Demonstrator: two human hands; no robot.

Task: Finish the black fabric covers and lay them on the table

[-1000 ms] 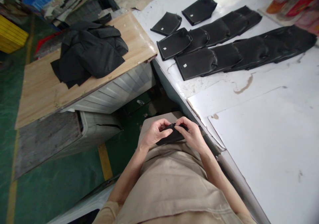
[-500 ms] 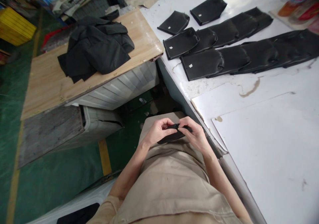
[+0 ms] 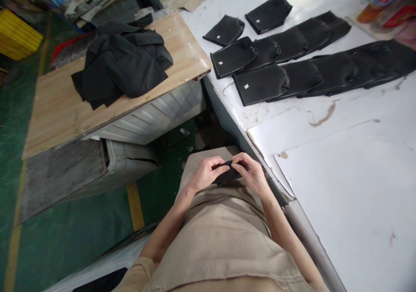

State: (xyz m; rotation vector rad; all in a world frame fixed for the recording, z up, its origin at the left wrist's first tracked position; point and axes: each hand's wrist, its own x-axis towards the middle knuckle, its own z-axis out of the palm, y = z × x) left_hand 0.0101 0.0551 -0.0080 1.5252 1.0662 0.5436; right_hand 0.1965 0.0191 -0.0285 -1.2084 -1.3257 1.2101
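Observation:
A piece of black fabric (image 3: 229,176) hangs over my lap, pinched along its upper edge by both hands. My left hand (image 3: 209,170) is closed on it, thumb and fingers pressed together. Close beside it, my right hand (image 3: 250,173) grips the same edge, the two thumbs nearly meeting. The fabric's lower part rests against the beige apron (image 3: 221,235); my fingers hide much of its edge. On the white table to the right lie overlapping rows of flat black pieces (image 3: 260,84), several with a small white tag.
A heap of black cloth (image 3: 126,62) lies on a wooden board (image 3: 52,110) at the left. The white table's edge (image 3: 243,127) runs close by my right arm. Bottles (image 3: 386,6) stand at the far right, and a yellow crate (image 3: 19,34) sits on the green floor.
Both hands keep their pinch on the black fabric with only slight finger movement. Less of the fabric shows below my left hand. The whole view has shifted slightly.

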